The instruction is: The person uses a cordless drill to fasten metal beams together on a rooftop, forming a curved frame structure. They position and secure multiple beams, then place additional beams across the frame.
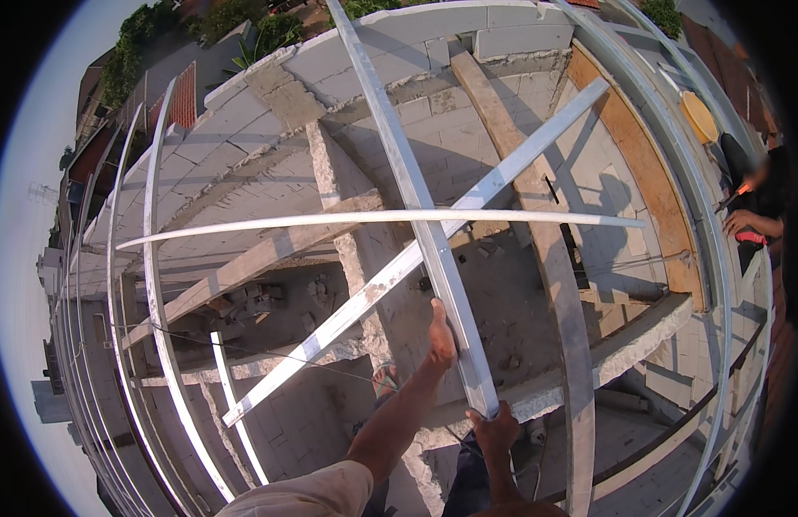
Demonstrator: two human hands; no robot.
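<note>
A long galvanized metal channel (401,164) runs from near my body up to the far wall top. My left hand (442,338) is closed around its left edge, a little way up from the near end. At that near end, my right hand (495,428) grips the metal with curled fingers. Beneath the held channel, a second metal channel (330,334) crosses diagonally from lower left to upper right. A thin, pale, slightly bowed strip (313,220) lies crosswise close to where the two channels meet.
My sandaled foot (385,376) is on a rough concrete beam (356,267); rubble lies far below. Wooden planks (554,258) span the openings between block walls (519,30). More metal channels (153,233) stand at left. At right, a co-worker's hand (754,223) is near an orange-handled tool.
</note>
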